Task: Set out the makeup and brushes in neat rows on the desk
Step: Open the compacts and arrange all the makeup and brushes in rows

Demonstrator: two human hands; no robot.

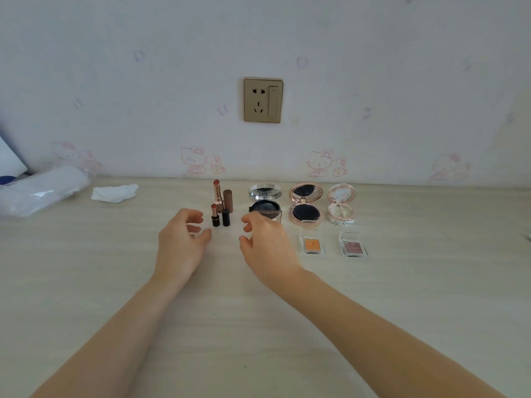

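Both my forearms reach over the desk (86, 268); left hand (179, 242) and right hand (265, 245) hover loosely curled, empty, flanking lipsticks (221, 208) standing near its back edge, ready to straighten them.

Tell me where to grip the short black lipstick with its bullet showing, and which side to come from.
Pinch the black base of the short black lipstick low down, keeping off the exposed bullet on top. Come from the left with the left hand, whose side is free; its black cap stands close on the right and the taller lipstick just behind. It stands upright, so a side pinch probably suits.
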